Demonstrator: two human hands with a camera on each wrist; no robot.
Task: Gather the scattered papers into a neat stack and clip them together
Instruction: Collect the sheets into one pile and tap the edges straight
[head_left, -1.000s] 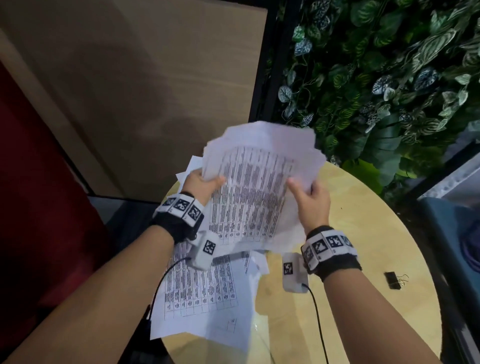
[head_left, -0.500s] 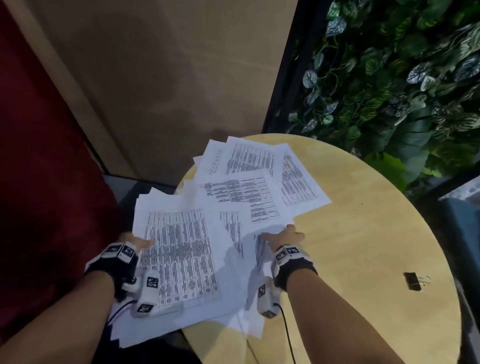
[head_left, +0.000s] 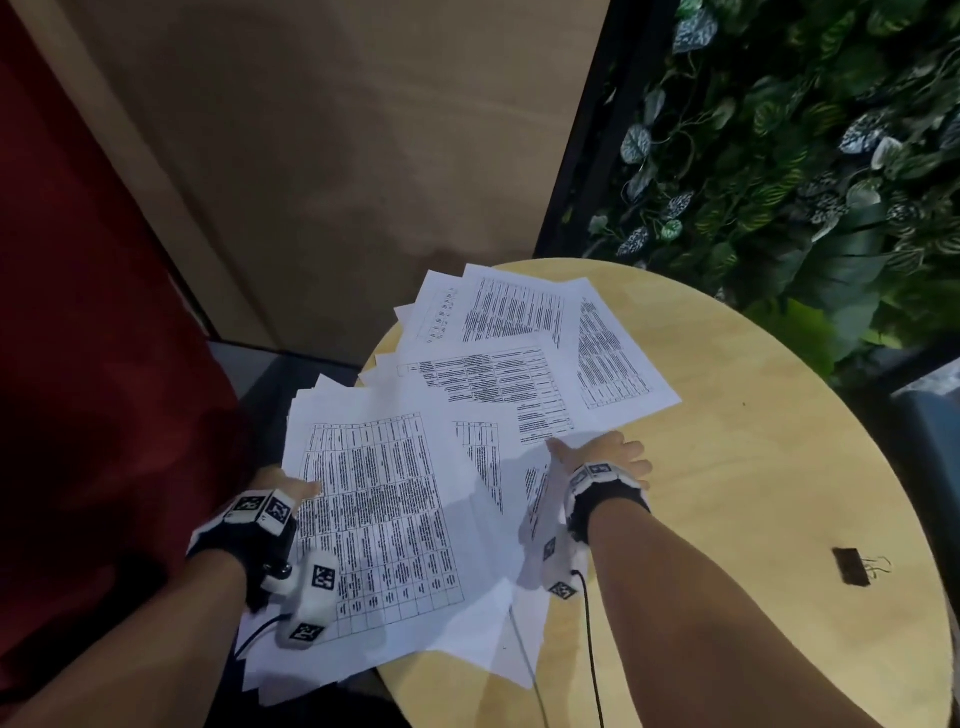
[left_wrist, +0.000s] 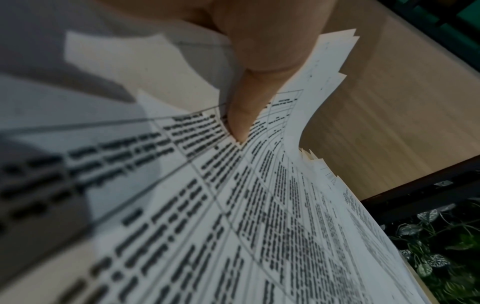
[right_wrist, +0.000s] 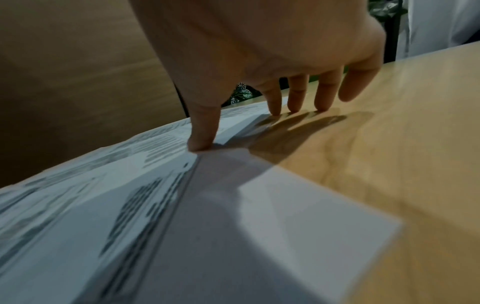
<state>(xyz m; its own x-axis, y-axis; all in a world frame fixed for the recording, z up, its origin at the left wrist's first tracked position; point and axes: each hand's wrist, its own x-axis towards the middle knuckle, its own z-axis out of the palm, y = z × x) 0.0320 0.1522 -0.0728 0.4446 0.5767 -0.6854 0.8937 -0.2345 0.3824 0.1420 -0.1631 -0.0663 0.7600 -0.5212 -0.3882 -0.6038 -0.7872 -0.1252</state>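
Several printed papers lie fanned out over the left half of a round wooden table, some hanging past its left rim. My left hand pinches the left edge of the nearest sheaf; in the left wrist view the thumb presses on the top sheet and the other fingers are hidden beneath. My right hand is spread at the papers' right edge, thumb on a sheet, fingertips straight on the wood. A black binder clip lies at the table's right.
A tan wall panel stands behind the table and leafy plants fill the back right. A dark red surface is on the left. Bare wood stretches between my right hand and the clip.
A second ago both hands held the papers bunched in the air. The sheets now lie spread on the table, with the hands lowered to their left and right edges.
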